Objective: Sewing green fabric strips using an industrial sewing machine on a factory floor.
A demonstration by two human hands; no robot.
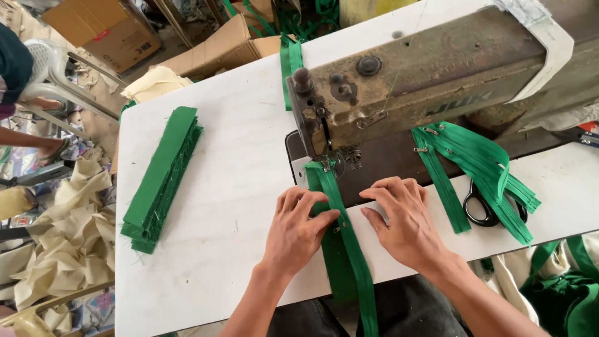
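Now both hands lying flat and open at lower centre of the frame, left hand [298,229] and right hand [403,219] pressing green zipper strip [347,244] on white counter [231,187], under old sewing machine [430,75], stack of green strips [161,178] resting at left.

Bare table [237,187] lies left; sewing machine head [399,81] blocks ahead.
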